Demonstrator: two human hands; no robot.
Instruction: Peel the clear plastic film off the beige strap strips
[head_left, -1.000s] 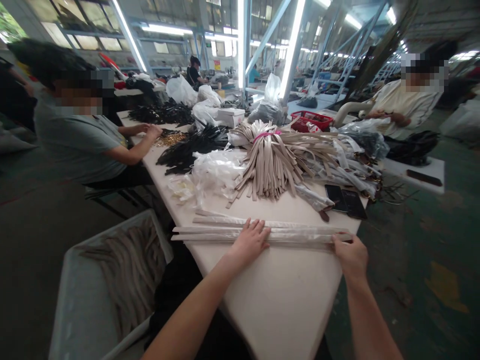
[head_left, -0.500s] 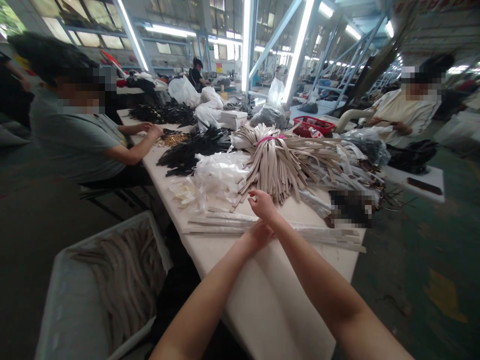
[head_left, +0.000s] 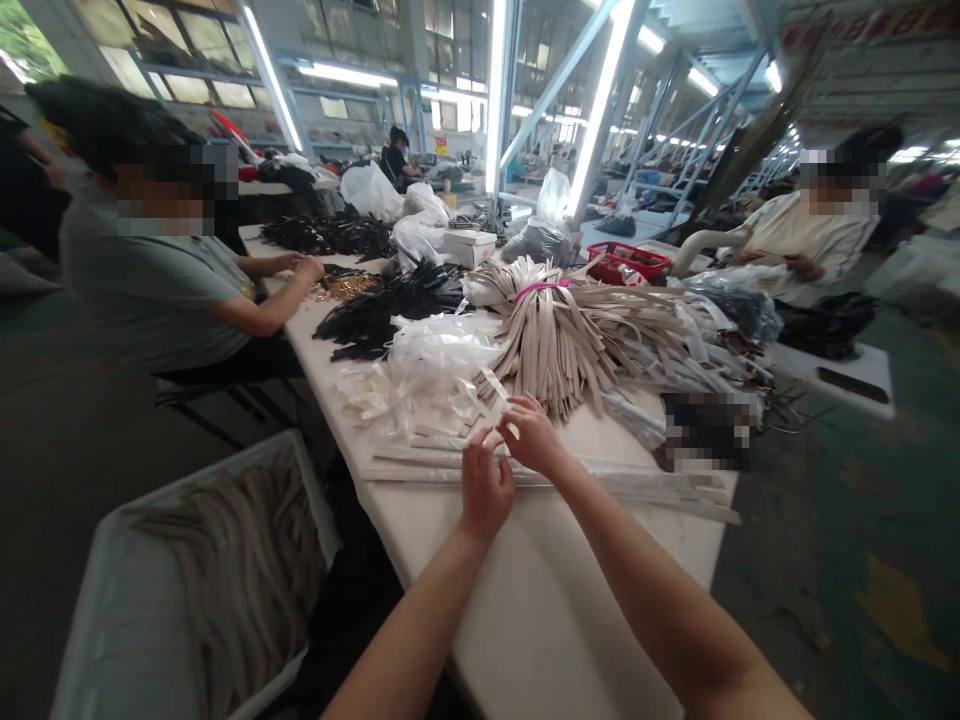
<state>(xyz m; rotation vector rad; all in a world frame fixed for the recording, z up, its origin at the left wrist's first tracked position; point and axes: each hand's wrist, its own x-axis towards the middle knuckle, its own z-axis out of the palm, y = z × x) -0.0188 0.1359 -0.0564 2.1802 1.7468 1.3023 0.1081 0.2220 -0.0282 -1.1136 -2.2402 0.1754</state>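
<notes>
My right hand (head_left: 531, 436) is closed in a pinch above the table, and a short white strip (head_left: 493, 384) sticks up from its fingertips. Close beside it, my left hand (head_left: 486, 485) has its fingers curled with the tips drawn together; whatever they hold is too small to make out. Below both hands, several long flat pale strips (head_left: 637, 480) lie side by side across the table. Just beyond is a large bundle of beige straps (head_left: 551, 345), bound with a pink tie. A heap of crumpled white translucent strips (head_left: 442, 350) lies to its left.
On the pale table (head_left: 555, 590) are black straps (head_left: 394, 310), gold-coloured small pieces (head_left: 349, 285), a white box (head_left: 470, 247) and a red basket (head_left: 628, 262). A white bin (head_left: 97, 590) of brownish straps stands at lower left. Co-workers sit left and right.
My left hand has risen from the long strips and moved left, beside my right hand. My right hand has lowered slightly, and a white strip now shows at its fingertips.
</notes>
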